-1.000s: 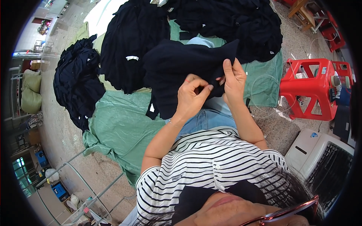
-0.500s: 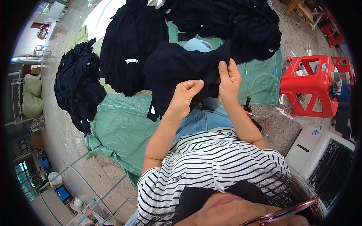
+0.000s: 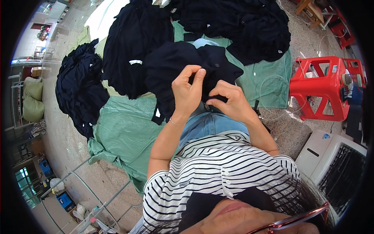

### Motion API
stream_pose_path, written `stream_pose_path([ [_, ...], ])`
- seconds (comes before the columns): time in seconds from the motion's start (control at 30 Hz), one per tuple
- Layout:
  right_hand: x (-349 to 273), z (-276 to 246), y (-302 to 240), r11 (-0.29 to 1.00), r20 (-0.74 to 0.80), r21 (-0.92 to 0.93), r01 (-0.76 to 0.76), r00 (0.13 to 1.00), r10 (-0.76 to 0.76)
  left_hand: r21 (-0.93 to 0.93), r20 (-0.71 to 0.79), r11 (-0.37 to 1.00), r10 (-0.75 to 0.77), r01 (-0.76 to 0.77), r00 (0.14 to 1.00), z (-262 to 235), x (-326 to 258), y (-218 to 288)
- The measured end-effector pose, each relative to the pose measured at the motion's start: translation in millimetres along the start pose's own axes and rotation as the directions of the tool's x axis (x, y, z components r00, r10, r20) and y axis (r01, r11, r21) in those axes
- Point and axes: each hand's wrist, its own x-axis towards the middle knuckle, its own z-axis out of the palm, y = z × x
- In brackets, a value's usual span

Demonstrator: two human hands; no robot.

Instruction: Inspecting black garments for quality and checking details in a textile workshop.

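Head view:
- Left hand [image 3: 189,91] raised over the lap, fingers closed, thumb and fingertips pinching a fold of the dark navy garment [image 3: 183,64].
- Right hand [image 3: 230,102] just beside it, curled shut, gripping the same garment's lower edge between thumb and forefinger.
- Garment draped over the knees, spreading away from the body onto the green tarp [image 3: 124,132]; small white rectangular label [image 3: 157,113] at its lower left hem.
- Second navy pile [image 3: 132,43] just to the left on the tarp, with a pale oblong neck label [image 3: 135,62] showing.
- Third dark heap [image 3: 78,89] further left, partly off the tarp on the floor.
- Large dark heap [image 3: 241,27] at upper right, small white tags dotted along its edge.
- Red plastic stool [image 3: 321,87] to the right on the speckled floor, small sticker on its top.
- White fan housing [image 3: 335,163] at lower right, round blue mark on its top.
- Blue box [image 3: 64,201] at far lower left, beside metal rails.
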Motion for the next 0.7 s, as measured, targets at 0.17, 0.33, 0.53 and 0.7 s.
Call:
stream_pose_path([
  [0.17,-3,-11,-10,0.99,-0.015,-0.127,0.066,0.998,-0.068,-0.041,0.277,0.997,-0.045,0.059,0.96,1,-5,-8],
  [0.33,-5,-3,-2,0.965,-0.203,-0.197,0.171,0.956,-0.21,-0.15,0.342,0.961,-0.169,0.232,0.924,-5,-10,-14],
  [0.53,-7,6,-8,0.964,-0.318,-0.219,0.148,0.923,-0.214,-0.356,0.402,0.884,-0.146,0.302,0.904,-16,-9,-18],
  [0.7,-9,6,-19,0.901,-0.157,-0.242,0.36,0.902,-0.403,-0.165,0.096,0.969,-0.171,0.185,0.981,-6,-13,-19],
])
